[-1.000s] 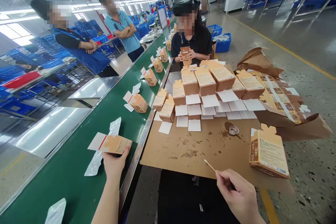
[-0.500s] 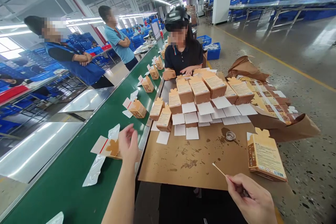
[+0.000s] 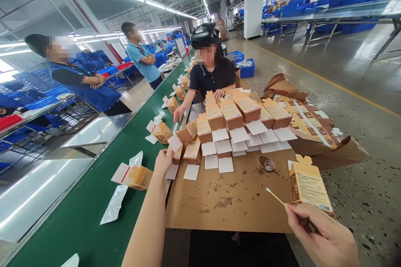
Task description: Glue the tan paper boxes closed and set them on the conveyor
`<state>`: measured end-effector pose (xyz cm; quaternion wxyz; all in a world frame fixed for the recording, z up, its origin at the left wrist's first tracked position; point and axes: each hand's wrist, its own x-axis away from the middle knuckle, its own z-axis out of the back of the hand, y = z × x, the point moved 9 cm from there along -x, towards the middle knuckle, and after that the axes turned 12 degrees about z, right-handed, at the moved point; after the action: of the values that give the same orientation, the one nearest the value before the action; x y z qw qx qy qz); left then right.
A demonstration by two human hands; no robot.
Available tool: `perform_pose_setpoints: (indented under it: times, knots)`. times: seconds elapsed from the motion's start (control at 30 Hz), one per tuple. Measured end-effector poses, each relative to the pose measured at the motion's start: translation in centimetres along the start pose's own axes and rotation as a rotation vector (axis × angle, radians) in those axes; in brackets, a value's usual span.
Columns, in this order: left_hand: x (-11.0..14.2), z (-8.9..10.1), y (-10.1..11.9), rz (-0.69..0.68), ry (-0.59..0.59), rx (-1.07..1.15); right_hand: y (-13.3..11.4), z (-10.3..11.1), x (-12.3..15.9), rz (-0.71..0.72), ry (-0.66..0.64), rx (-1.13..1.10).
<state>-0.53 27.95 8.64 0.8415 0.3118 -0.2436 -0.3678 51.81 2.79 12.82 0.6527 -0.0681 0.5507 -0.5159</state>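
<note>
My left hand reaches over the belt's edge and pinches the white flap of a small brown carton, which tilts at the near left end of the rows of cartons. My right hand is closed on a thin cotton-tipped stick that points up and left over the brown cardboard sheet. A small round dish sits in a dark stain on the sheet. One carton lies just beyond my right hand.
On the green conveyor belt lie a carton with an open flap, a clear plastic bag and more cartons farther along. A person opposite reaches a hand to the belt. Two people stand beyond the belt.
My left hand let go of the carton on the belt and moved right to pinch a carton's flap at the rows. My right hand with the stick stayed low at the right.
</note>
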Motion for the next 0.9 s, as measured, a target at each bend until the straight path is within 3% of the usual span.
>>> perform_pose_setpoints:
  times: [0.17, 0.27, 0.33, 0.43, 0.63, 0.8, 0.9]
  knots:
    - [5.8, 7.8, -6.9, 0.132, 0.058, 0.087, 0.9, 1.4, -1.5, 0.05, -0.016, 0.066]
    - [10.5, 9.7, -11.6, 0.181, -0.06, 0.336, 2.0, 1.7, -3.4, 0.129, -0.066, 0.192]
    - [13.3, 8.7, -13.6, 0.184, -0.169, 0.522, 3.2, 1.0, -5.3, 0.138, -0.157, 0.307]
    - [16.1, 5.1, -14.8, 0.202, -0.245, 0.651, 6.3, -2.2, -7.8, 0.024, -0.46, 0.422]
    - [18.3, -4.2, -11.5, 0.194, -0.543, 0.642, 9.4, -7.4, -9.5, -0.076, -0.768, 0.524]
    - [18.5, -6.6, -10.1, 0.147, -0.512, 0.669, 9.6, -6.2, -9.6, -0.069, -0.765, 0.539]
    - [18.7, -7.1, -10.1, 0.141, -0.485, 0.698, 7.4, -4.8, -7.8, 0.01, -0.587, 0.438]
